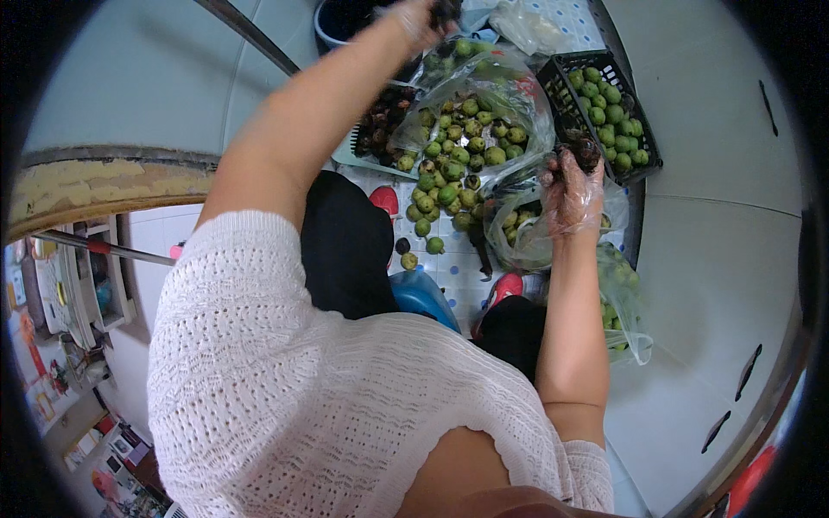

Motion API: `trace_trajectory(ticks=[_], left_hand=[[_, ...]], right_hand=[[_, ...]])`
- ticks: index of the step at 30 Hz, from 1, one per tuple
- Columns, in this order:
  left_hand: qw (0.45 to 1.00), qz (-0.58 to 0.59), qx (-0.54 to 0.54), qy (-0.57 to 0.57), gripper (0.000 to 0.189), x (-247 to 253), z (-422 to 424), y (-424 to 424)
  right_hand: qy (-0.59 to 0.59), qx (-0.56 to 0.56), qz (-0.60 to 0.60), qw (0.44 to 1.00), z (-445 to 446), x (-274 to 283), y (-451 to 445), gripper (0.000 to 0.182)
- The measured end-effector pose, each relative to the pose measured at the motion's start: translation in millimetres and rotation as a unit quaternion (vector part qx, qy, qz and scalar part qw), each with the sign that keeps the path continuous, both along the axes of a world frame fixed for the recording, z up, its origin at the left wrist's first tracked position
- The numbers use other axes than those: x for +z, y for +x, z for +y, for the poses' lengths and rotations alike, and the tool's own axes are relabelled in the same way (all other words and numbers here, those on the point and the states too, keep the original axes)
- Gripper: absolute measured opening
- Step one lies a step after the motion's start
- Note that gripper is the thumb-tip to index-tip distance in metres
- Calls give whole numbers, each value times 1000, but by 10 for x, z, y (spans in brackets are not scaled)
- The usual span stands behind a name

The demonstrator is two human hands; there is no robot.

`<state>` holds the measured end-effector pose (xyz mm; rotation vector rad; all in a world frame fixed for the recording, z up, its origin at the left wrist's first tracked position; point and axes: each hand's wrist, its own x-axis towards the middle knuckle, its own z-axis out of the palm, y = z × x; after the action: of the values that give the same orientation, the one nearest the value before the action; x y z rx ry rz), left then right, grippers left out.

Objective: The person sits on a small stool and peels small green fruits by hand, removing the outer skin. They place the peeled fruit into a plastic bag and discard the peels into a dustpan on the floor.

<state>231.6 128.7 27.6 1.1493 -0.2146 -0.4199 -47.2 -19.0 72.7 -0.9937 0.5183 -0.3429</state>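
Observation:
My left hand [411, 24], in a clear plastic glove, reaches to the top edge and is partly cut off. Its fingers close on a dark clump [447, 9], too blurred to tell exactly. Beside it stands a dark blue bucket [318, 27]. My right hand [571, 191], also gloved and stained brown, grips a blackened, wet-looking walnut husk [581, 150] near the black plastic crate [649, 167]. Between my arms, green walnuts in their husks [453, 169] spill from a clear plastic bag [543, 123] onto the floor. Some have black patches.
Dark brown nuts [382, 123] fill a basket left of the bag. Further bags of green walnuts [622, 269] lie by my right forearm. A blue plastic stool [424, 299] is between my legs. Pale cabinet doors [719, 259] line the right; a metal rod [249, 32] slants at upper left.

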Motion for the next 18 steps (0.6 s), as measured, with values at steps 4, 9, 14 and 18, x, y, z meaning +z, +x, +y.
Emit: trace_trajectory(ticks=[4, 9, 14, 18], left_hand=[[920, 334, 168, 113, 16, 366, 57, 155], [902, 221, -355, 111, 48, 178, -75, -862], [825, 245, -509, 6, 41, 73, -374, -1498], [872, 268, -407, 49, 37, -315, -188, -1330]], right_hand=[[-50, 25, 38, 998, 39, -10, -22, 38], [-285, 103, 141, 943, -8, -260, -2, 34], [-615, 145, 123, 765, 47, -476, -29, 31], [-359, 125, 194, 904, -66, -443, -46, 27]])
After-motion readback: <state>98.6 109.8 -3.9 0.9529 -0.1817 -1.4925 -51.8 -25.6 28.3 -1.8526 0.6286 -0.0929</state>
